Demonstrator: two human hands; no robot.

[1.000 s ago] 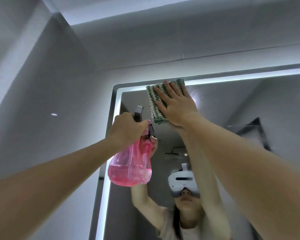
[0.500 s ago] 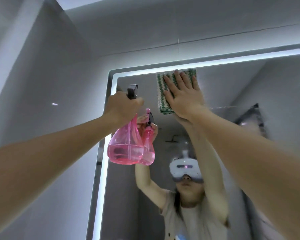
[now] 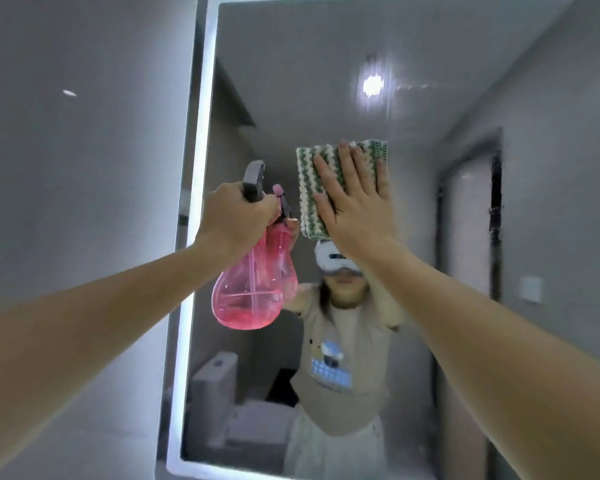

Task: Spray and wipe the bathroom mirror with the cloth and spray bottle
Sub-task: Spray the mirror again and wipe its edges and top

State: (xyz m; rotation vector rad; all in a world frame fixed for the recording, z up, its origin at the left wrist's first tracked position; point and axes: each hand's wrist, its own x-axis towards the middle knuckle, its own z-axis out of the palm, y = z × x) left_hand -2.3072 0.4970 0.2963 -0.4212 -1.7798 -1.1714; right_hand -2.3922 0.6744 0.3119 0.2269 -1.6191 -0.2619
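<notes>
Right hand (image 3: 355, 206) lies flat, fingers spread, pressing the folded green-and-white cloth (image 3: 326, 188) to the mirror (image 3: 430, 81) glass so the whole palm drives the wipe. Left hand (image 3: 238, 220) has its grip curled round the neck of the pink spray bottle (image 3: 253, 292), nozzle near the glass, probably parked for the next spray; trigger finger isn't visible. Lit mirror frame (image 3: 194, 188) sits just beside the bottle; reflected toilet (image 3: 219, 386) low, nothing blocks the stroke.
</notes>
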